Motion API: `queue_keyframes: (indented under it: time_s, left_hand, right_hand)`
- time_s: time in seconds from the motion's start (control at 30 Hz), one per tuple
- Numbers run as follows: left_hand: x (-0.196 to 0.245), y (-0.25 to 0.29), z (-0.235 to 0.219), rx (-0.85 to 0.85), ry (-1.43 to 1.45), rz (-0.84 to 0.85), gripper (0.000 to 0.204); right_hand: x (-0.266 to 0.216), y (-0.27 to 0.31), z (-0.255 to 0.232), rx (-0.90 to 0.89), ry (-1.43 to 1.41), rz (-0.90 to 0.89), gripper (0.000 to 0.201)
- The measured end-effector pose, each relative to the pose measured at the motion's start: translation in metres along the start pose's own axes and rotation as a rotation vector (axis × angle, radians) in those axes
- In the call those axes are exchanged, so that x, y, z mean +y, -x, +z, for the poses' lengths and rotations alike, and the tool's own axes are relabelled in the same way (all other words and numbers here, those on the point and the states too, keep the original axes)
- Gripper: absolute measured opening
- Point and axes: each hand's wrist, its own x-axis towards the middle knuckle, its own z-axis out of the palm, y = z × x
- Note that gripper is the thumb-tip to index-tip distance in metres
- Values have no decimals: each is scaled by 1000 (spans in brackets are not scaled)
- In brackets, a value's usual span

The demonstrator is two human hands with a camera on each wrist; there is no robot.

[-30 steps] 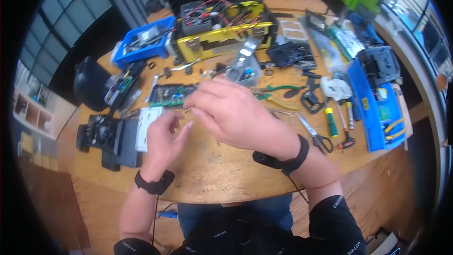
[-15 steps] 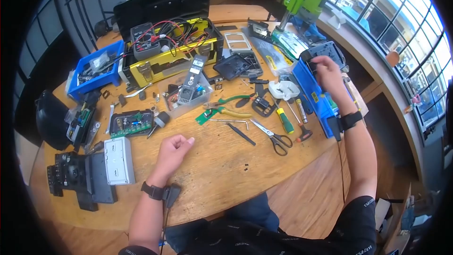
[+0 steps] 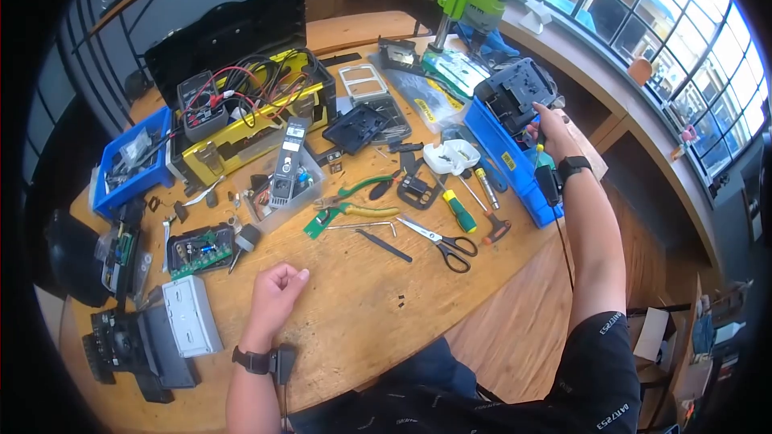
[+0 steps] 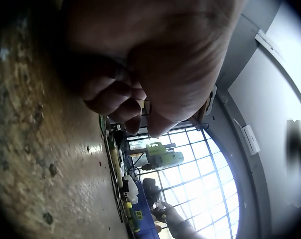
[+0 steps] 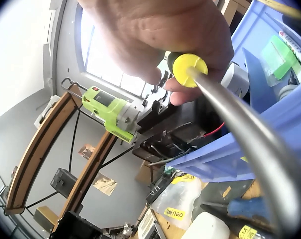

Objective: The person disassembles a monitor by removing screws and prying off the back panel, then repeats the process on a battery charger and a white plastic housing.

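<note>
My right hand (image 3: 556, 130) is over the blue bin (image 3: 515, 162) at the right, beside a black plastic housing (image 3: 519, 92). In the right wrist view, that hand (image 5: 165, 37) grips a screwdriver (image 5: 235, 112) with a yellow collar and a long metal shaft towards the camera; its handle is mostly hidden by the fingers. My left hand (image 3: 275, 301) rests near the table's front, fingers loosely curled, thumb out. The left wrist view shows this hand (image 4: 155, 64) close above the wood, with nothing visible in it.
Scissors (image 3: 446, 243), black tweezers (image 3: 384, 246), pliers (image 3: 366, 210) and a green-yellow screwdriver (image 3: 458, 210) lie mid-table. A grey-white box (image 3: 191, 317) and a circuit board (image 3: 201, 251) are left. Behind stand a yellow toolbox (image 3: 241, 141) and a blue tray (image 3: 133, 161).
The hands were together at the table's middle; the right has moved right to the blue bin and now holds a screwdriver. The left stayed near the front. The head view has turned right.
</note>
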Motion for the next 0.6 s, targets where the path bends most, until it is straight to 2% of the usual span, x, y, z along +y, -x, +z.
queue_keyframes:
  time_s: [0.1,0.17,0.27,0.37,0.5,0.57,0.6]
  left_hand:
    - [1,3,1,-7,18,-15,27]
    - [2,2,0,-15,45,-8,27]
    - [2,2,-1,-35,6,1,29]
    - [1,3,-2,-40,61,-28,25]
    - [-1,3,-3,-36,68,-14,24]
    - [-2,2,-4,-39,74,-15,24]
    - [-3,2,-5,-38,73,-21,24]
  right_hand:
    - [8,-9,-8,-108,25,34,33]
    - [6,12,-3,-142,88,-26,29]
    - [7,10,-6,-181,119,-11,27]
    - [1,9,-7,-173,31,88,28]
    - [-10,17,-6,-158,107,76,27]
    - [-12,6,-17,-116,336,-131,34]
    - [-12,2,-23,-51,397,-162,40]
